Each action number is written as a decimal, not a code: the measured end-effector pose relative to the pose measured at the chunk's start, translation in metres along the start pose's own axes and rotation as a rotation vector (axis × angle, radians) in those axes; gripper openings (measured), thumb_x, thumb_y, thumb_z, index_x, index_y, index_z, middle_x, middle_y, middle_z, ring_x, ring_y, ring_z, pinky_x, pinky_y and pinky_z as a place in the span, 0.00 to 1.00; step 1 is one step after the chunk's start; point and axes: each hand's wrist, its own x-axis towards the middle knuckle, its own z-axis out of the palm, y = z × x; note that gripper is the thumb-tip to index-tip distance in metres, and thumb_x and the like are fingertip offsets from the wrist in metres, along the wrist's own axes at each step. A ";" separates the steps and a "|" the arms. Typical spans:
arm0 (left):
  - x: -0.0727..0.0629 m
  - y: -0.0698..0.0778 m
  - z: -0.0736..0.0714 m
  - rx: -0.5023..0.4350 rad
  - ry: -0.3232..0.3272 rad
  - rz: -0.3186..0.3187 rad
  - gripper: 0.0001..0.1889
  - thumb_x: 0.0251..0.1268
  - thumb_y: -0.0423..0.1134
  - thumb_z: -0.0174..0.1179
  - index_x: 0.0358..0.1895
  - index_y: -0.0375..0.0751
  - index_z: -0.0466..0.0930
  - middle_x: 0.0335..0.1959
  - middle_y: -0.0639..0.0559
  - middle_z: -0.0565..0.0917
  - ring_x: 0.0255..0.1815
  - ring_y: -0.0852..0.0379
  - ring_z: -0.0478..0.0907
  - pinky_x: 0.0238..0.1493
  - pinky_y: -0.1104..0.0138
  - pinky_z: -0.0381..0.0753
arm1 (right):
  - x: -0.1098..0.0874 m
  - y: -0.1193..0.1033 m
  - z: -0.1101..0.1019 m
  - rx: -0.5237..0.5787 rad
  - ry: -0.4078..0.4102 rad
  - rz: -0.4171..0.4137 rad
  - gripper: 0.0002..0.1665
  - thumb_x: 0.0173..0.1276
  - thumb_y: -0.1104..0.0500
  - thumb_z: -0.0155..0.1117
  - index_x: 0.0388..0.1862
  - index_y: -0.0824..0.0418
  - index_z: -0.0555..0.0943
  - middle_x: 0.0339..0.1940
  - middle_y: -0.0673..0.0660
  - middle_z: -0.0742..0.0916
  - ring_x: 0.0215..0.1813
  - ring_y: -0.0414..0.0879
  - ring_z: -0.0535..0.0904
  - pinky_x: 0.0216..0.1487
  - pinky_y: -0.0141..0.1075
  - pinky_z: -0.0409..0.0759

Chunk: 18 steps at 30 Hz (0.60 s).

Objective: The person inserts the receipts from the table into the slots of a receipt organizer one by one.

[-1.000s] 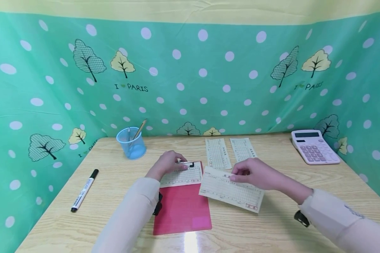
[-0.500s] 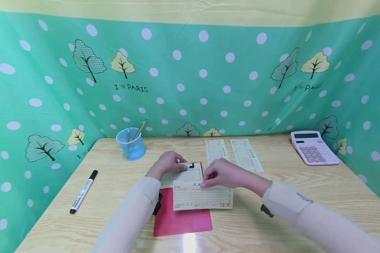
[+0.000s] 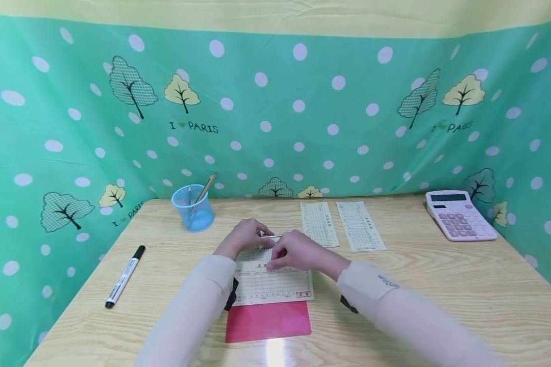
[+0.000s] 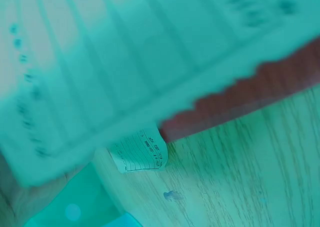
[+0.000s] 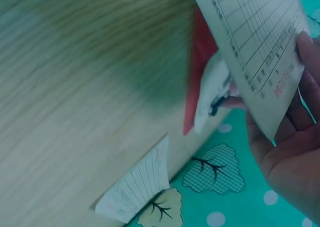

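Note:
A red clipboard point(image 3: 268, 326) lies on the table, with a printed form slip point(image 3: 252, 255) under its wire clip point(image 3: 271, 236). My left hand point(image 3: 245, 238) grips the clip at the board's far end. With thumb and fingers, my right hand point(image 3: 296, 251) pinches another form slip point(image 3: 273, 288) by its upper edge, over the clipboard. In the right wrist view this slip point(image 5: 260, 47) is tilted above the red board point(image 5: 197, 62), held in my right hand point(image 5: 292, 152). The left wrist view is filled mostly by a blurred slip point(image 4: 125, 52); my left fingers are not clearly seen there.
Two more form slips, a left one point(image 3: 320, 224) and a right one point(image 3: 360, 226), lie behind the right hand. A calculator point(image 3: 461, 216) sits back right. A blue mesh pen cup point(image 3: 194, 209) with pencils stands back left; a marker point(image 3: 125, 277) lies at left.
My right hand has carried its slip leftward from beside the clipboard to over it, straightening it on the way. The left hand has stayed at the clip.

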 end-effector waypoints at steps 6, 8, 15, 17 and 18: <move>0.000 -0.001 0.001 0.002 -0.005 0.006 0.13 0.65 0.43 0.70 0.51 0.46 0.90 0.19 0.54 0.73 0.23 0.60 0.64 0.29 0.68 0.65 | 0.013 0.004 0.013 -0.073 0.036 0.076 0.10 0.64 0.54 0.76 0.24 0.52 0.87 0.21 0.41 0.84 0.26 0.35 0.75 0.35 0.31 0.76; 0.001 -0.002 0.002 0.002 -0.010 -0.002 0.13 0.66 0.43 0.70 0.52 0.47 0.90 0.16 0.58 0.68 0.21 0.61 0.62 0.27 0.69 0.63 | 0.016 0.005 0.017 -0.090 0.044 0.100 0.10 0.64 0.54 0.76 0.24 0.52 0.87 0.21 0.41 0.84 0.26 0.35 0.76 0.36 0.31 0.76; 0.001 -0.002 0.002 0.031 -0.018 -0.009 0.12 0.68 0.41 0.68 0.51 0.48 0.90 0.19 0.56 0.70 0.23 0.59 0.63 0.30 0.67 0.65 | 0.020 0.006 0.027 -0.128 0.099 0.097 0.08 0.62 0.54 0.78 0.28 0.55 0.87 0.25 0.44 0.86 0.29 0.36 0.77 0.37 0.32 0.77; 0.002 -0.001 0.002 0.044 -0.017 -0.007 0.11 0.68 0.41 0.67 0.51 0.49 0.90 0.22 0.55 0.74 0.26 0.59 0.65 0.33 0.66 0.67 | 0.021 0.006 0.027 -0.136 0.115 0.087 0.08 0.62 0.55 0.78 0.30 0.56 0.88 0.28 0.46 0.87 0.31 0.38 0.78 0.38 0.34 0.78; 0.002 -0.001 0.001 0.047 -0.018 -0.008 0.11 0.68 0.41 0.67 0.51 0.49 0.90 0.23 0.54 0.75 0.27 0.58 0.66 0.35 0.66 0.68 | 0.021 0.006 0.027 -0.134 0.120 0.089 0.08 0.62 0.55 0.78 0.32 0.57 0.88 0.29 0.47 0.87 0.32 0.39 0.79 0.39 0.34 0.79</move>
